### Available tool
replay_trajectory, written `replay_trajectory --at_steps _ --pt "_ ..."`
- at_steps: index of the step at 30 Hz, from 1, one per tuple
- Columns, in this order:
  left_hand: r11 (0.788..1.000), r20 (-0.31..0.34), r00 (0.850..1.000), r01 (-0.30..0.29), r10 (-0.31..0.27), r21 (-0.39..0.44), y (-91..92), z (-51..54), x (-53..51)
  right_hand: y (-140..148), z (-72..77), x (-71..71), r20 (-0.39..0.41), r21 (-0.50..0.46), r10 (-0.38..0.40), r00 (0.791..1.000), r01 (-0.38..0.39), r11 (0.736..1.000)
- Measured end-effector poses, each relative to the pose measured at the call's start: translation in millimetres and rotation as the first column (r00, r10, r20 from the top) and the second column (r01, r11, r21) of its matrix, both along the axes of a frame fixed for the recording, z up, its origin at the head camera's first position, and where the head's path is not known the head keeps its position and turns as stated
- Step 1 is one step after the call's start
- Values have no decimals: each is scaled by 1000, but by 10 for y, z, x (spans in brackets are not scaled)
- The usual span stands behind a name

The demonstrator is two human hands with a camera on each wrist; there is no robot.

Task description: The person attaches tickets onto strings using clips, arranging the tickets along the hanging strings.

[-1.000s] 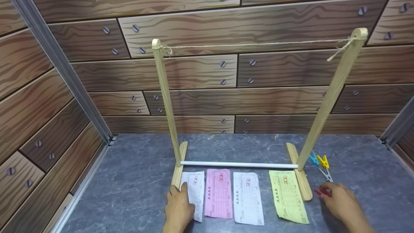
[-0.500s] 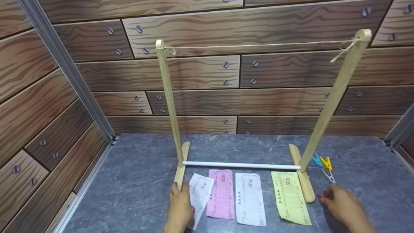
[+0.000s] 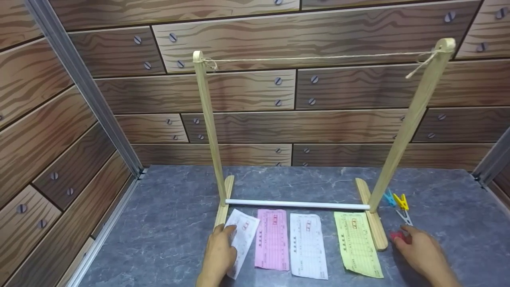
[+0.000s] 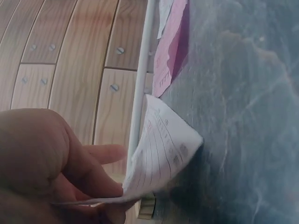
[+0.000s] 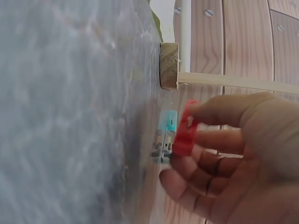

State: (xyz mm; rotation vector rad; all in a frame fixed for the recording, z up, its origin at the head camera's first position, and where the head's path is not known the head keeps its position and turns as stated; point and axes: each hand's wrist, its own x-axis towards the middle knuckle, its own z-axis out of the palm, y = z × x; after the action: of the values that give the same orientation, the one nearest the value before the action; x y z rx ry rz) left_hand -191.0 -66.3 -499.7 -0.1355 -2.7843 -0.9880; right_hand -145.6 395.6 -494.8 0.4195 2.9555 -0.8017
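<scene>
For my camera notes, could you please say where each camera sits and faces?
Head: on the head, facing forward and down at the wooden rack; left hand and right hand show.
Left wrist: worn there, facing the left hand pinching the white slip.
Right wrist: worn there, facing the right hand pinching the red clothespin.
Head and left wrist share the pink slip.

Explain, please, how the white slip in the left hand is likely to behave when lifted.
The white slip will probably be floppy, as it curves beyond the fingers in the left wrist view. It is likely very light, since its edge looks thin. Being apparently paper, it may crease if squeezed.
</scene>
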Motion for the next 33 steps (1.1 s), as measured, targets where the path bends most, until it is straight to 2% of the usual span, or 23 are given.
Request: replay_trajectory --at_steps 5,12,18,21,24,30,33 --pt "1000 13 1000 -15 14 25 -20 33 -22 -37 26 -12 1 -142 -58 998 58 988" --pt "996 -141 990 -10 22 89 -35 18 -37 -50 41 -19 -35 -243 -87 996 76 967" --pt "983 -171 980 -72 101 170 -39 29 -66 -82 80 -4 -63 -302 -110 992 86 949" --pt "973 -197 973 -74 118 217 -45 27 -78 -112 118 33 -82 -393 -137 987 94 915" --pt "964 -233 966 -50 113 263 -51 24 -92 -142 156 72 -108 -501 -164 980 89 861" --pt "932 -274 958 18 87 361 -53 34 -107 -176 211 130 -177 -645 -180 968 24 764" --pt "925 -277 958 33 79 377 -54 41 -109 -170 219 138 -192 -696 -180 965 -5 718"
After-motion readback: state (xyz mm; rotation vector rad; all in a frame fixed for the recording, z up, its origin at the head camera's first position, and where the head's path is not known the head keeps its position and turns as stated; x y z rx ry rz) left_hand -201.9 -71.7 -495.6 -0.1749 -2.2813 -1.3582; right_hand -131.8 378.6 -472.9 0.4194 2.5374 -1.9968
